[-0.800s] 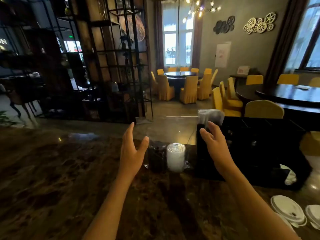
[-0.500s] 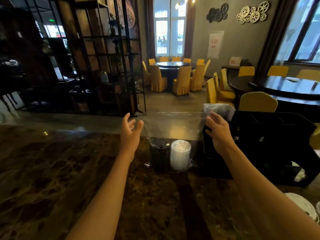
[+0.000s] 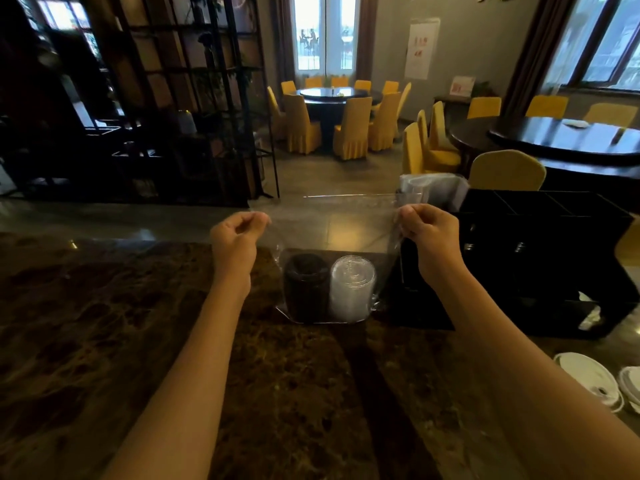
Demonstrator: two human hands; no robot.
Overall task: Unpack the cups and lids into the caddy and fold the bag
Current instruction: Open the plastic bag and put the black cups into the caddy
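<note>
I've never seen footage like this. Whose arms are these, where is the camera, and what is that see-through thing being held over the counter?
There is no machine here: these are a person's two bare arms, filmed by a wide-angle camera worn on the head, looking forward and down. That is why the arms seem to grow out of the bottom of the picture.

The left hand and the right hand each pinch a top corner of a clear plastic bag and hold it upright on the dark marble counter. In the bottom of the bag sit a stack of dark pieces and a stack of clear plastic pieces, side by side; whether each is cups or lids I cannot tell.

To the right stands a black caddy with compartments. White lids lie at the counter's right edge.
</note>
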